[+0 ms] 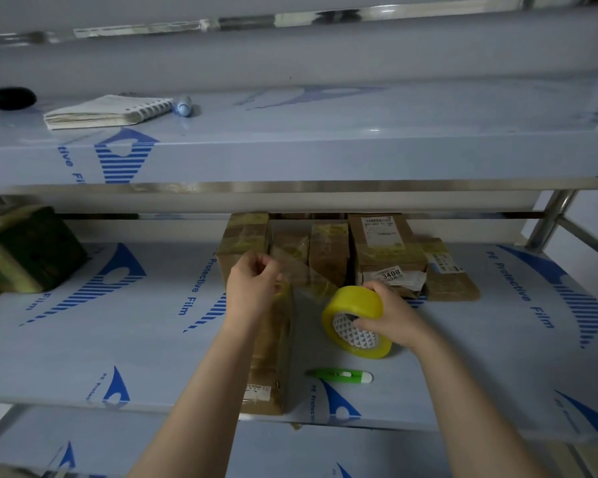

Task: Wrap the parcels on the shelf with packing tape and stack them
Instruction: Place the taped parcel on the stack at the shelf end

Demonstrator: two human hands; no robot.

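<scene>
left hand (252, 284): I see it pinching the free tape end (292, 267) above the parcel (271, 360).
parcel: lies on the middle shelf (118, 339), reaching its front edge.
tape roll (356, 320): tilted, just right of the parcel.
right hand (394, 319): I see its fingers curled round the tape roll.

Dim, cool, bluish light, flat, with only soft shadows. The yellow tape roll (354, 301) is the brightest, sharpest thing; a faint shadow lies just beneath it. Behind the roll, the parcels (328, 257) sit in gloom under the upper shelf (325, 157). Well above the roll, weak glare streaks that shelf's film. Far left and right of the roll, straight shelf edges bow, and detail goes soft and smeared.
</scene>
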